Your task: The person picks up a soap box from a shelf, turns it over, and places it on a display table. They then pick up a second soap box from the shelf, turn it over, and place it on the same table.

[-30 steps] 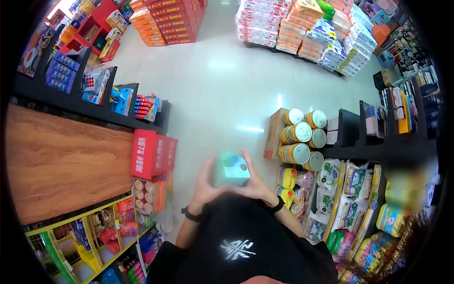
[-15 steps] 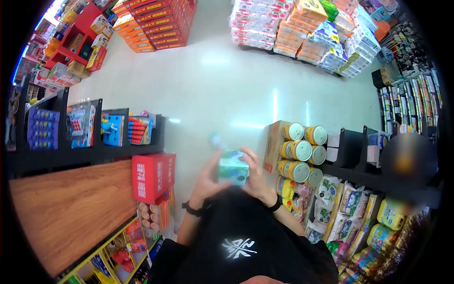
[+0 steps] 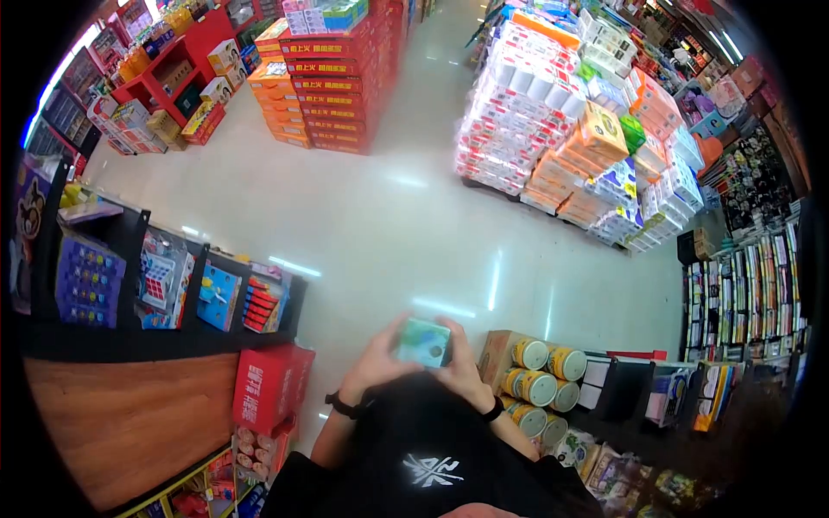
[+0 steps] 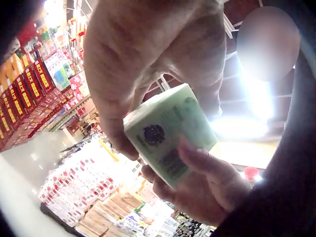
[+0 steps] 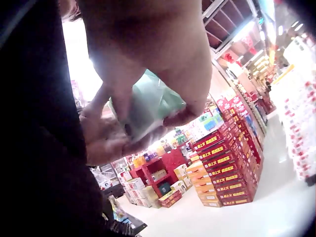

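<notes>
A small pale green box (image 3: 422, 342) with a dark round emblem is held between both hands in front of the person's black shirt. On its left side the left hand (image 3: 377, 363) grips it, and the right hand (image 3: 460, 367) holds the opposite side. In the left wrist view the box (image 4: 170, 133) is tilted, and the right thumb (image 4: 195, 158) presses its printed face. The right wrist view shows the box (image 5: 150, 101) partly hidden behind the right hand (image 5: 153, 54).
At left stand a wooden counter (image 3: 129, 423), a red box (image 3: 263, 388) and dark shelving with toys. Stacked yellow cans (image 3: 529, 387) are at right. Ahead, tissue packs (image 3: 527, 112) and red cartons (image 3: 332, 95) flank pale floor (image 3: 380, 229).
The head view has tilted up, so more of the aisle shows and the counter and cans sit lower. Both hands keep hold of the box, which has turned between them.
</notes>
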Available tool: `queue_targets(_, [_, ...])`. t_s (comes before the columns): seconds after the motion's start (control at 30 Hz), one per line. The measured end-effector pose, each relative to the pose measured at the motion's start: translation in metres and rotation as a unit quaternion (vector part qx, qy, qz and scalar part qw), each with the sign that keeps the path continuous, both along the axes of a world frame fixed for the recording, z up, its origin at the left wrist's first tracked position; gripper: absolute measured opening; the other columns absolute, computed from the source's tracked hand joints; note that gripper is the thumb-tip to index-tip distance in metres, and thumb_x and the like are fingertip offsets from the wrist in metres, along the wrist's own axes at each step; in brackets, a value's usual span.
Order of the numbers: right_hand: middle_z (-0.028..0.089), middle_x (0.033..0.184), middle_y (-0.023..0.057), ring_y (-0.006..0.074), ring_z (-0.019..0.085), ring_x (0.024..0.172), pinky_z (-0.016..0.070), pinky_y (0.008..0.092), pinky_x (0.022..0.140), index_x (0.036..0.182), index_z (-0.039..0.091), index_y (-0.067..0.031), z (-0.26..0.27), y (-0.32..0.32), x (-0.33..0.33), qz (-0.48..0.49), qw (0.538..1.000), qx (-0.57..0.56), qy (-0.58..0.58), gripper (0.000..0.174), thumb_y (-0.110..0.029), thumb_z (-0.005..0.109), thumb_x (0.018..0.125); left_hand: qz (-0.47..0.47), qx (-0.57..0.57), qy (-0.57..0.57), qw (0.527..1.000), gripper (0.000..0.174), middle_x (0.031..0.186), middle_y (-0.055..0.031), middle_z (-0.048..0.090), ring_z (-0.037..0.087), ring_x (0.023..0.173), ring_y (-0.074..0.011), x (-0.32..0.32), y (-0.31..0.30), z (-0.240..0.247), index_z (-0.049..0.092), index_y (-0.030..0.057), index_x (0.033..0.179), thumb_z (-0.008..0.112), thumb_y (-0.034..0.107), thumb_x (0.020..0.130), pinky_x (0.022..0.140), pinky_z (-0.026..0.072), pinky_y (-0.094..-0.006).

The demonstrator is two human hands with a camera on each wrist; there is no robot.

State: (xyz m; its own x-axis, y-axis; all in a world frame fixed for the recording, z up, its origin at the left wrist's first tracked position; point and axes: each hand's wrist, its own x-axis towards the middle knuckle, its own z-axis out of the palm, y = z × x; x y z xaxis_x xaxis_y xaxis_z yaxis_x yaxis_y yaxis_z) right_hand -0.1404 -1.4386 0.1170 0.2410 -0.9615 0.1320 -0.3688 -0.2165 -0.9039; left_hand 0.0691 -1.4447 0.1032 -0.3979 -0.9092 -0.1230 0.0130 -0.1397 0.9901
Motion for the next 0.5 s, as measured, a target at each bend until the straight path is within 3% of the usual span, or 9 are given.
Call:
queue_targets(0.1, [0.050,0.137,0.0194,0.0335,0.052,0.128,0.0429,0.0396,0.107,0.145,0.038,-0.0024,-0.013,-0.028,0.005,0.011,1.000,0.023,-0.007,0.085,-0.007,0.084,0.074,0.026,0.006,-0.064,0.998,0.103,0.140,-0.0147,0.050,0.052,0.127,-0.0217,0.005,-0.024,-0.015,0.025,0.0028,0.156,0.086,0.002,0.074,0.108,0.0420,-0.0351])
queue_targets(0.2, [0.047,0.141,0.0201,0.0354,0.050,0.130,0.0416,0.0407,0.109,0.144,0.038,-0.0039,-0.030,-0.062,0.009,0.013,1.000,0.022,-0.002,0.086,-0.005,0.084,0.071,0.044,0.033,-0.038,0.998,0.107,0.145,-0.0153,0.047,0.050,0.131,-0.0227,0.008,-0.055,-0.021,0.023,0.0028,0.157,0.087,0.002,0.071,0.110,0.0411,-0.0361])
queue_targets(0.4, [0.037,0.149,0.0247,0.0436,0.042,0.135,0.0396,0.0476,0.111,0.141,0.041,-0.0100,-0.045,-0.157,0.016,0.039,0.994,-0.104,-0.001,0.083,0.001,0.081,0.069,0.085,0.038,-0.014,0.996,0.117,0.155,-0.0177,0.034,0.039,0.141,-0.0258,0.006,-0.131,-0.027,0.015,0.0025,0.158,0.090,0.003,0.068,0.115,0.0365,-0.0399])
queue_targets(0.5, [0.032,0.153,0.0251,0.0434,0.043,0.134,0.0409,0.0471,0.109,0.140,0.042,-0.0120,-0.042,-0.216,0.013,0.063,0.990,-0.127,0.008,0.083,0.004,0.080,0.068,0.099,0.020,-0.029,0.995,0.121,0.156,-0.0181,0.032,0.037,0.143,-0.0263,0.004,-0.181,-0.024,0.012,0.0014,0.158,0.091,0.002,0.067,0.116,0.0350,-0.0410])
